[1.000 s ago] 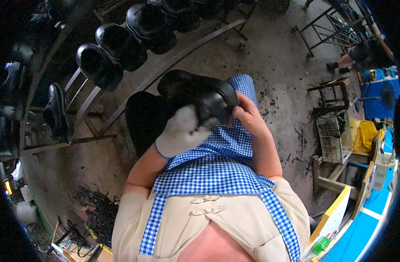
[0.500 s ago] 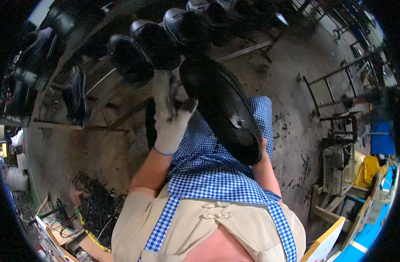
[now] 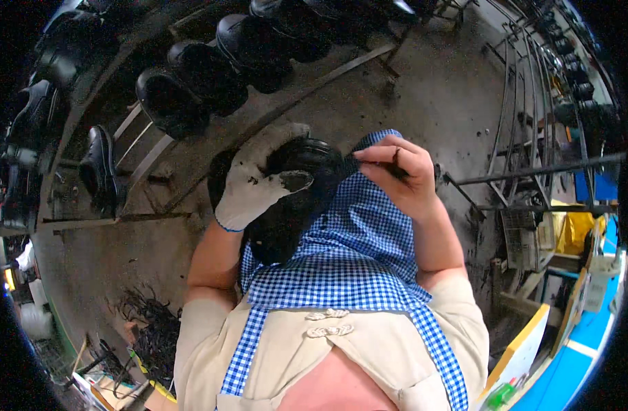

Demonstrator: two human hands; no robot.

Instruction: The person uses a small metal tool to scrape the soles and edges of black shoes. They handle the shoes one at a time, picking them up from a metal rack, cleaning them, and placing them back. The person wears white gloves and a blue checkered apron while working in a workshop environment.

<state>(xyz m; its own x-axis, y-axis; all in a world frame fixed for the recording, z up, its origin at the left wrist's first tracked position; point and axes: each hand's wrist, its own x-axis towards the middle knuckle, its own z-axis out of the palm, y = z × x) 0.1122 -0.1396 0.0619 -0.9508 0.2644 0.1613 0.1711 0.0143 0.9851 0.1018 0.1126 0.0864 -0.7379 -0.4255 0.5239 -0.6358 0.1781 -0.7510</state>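
Observation:
A black shoe (image 3: 312, 197) is held in front of my lap, over a blue-and-white checked apron (image 3: 321, 277). My left hand (image 3: 249, 181), in a whitish glove stained with black, wraps round it, thumb on the near side and fingers over the far side. Bare and to the right, my right hand (image 3: 406, 175) has its thumb and forefinger pinched together close to the shoe's right edge. Something small and dark seems to be at those fingertips, too dim to make out. Much of the shoe's shape is lost in shadow.
Several black shoes (image 3: 249, 44) stand in a row on a rack ahead, with a single shoe (image 3: 100, 163) lower at left. Metal frames (image 3: 526, 137) stand at right. A heap of black strips (image 3: 149, 329) lies on the floor at lower left, and a yellow sheet (image 3: 575, 231) at right.
The shoe has been turned and drawn left, close to my lap. My left hand now grips it, and my right hand has come out from behind it to its right edge, fingers pinched.

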